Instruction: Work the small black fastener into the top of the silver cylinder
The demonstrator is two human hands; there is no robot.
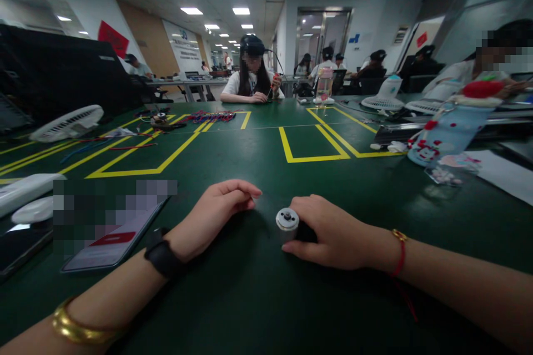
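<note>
My right hand (333, 230) rests on the green table with its fingers and thumb around a small silver cylindrical motor (287, 221). The motor stands upright, its round end face with a central shaft and small holes turned up. My left hand (222, 208) lies to the left of the motor, apart from it. Its fingers are loosely bent, nothing shows between them, and the palm side is partly hidden.
A phone (119, 238) lies left of my left forearm, beside white devices (31, 191). Yellow tape (318, 160) marks the green table (233, 310). Wires (212, 117) lie farther back. At right stands a light-blue bottle (452, 127); a person (245, 82) sits opposite.
</note>
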